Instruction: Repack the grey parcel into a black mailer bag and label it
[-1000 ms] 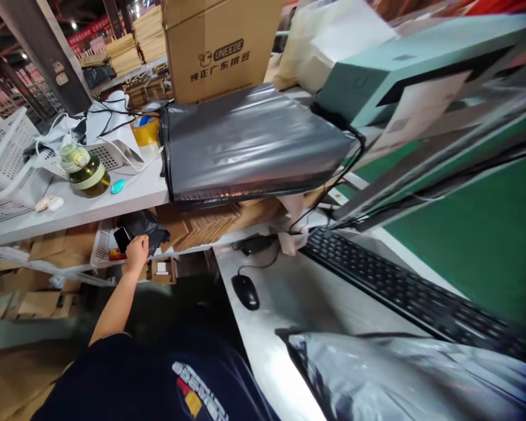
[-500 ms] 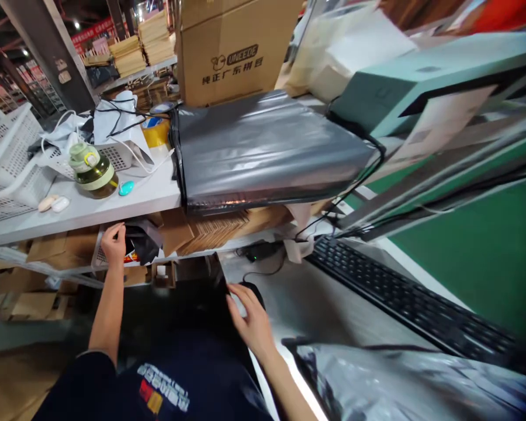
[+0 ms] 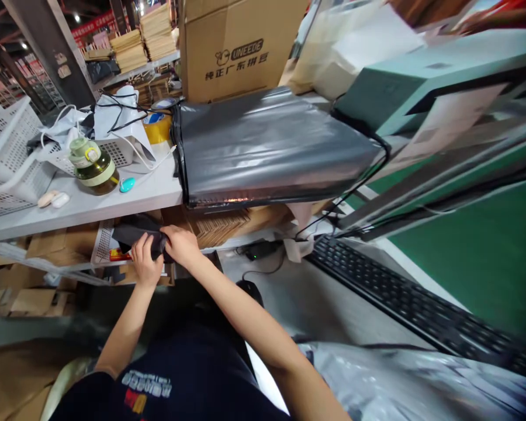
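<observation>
Both of my hands reach under the white shelf to the lower level. My left hand is closed on a dark folded bag or cloth that lies over a white perforated tray. My right hand grips the same dark bundle from the right, fingers curled. A red and yellow item peeks out beneath the bundle. What lies inside the dark bundle is hidden.
A stack of grey plastic mailer bags lies on the shelf, with a cardboard box behind. A green-capped bottle, tape roll and white baskets stand at left. Mouse, keyboard and another grey bag lie on the desk.
My right hand left the mouse and moved up left to the dark bundle. My left hand shifted right and closed on it. The phone seen earlier is out of sight.
</observation>
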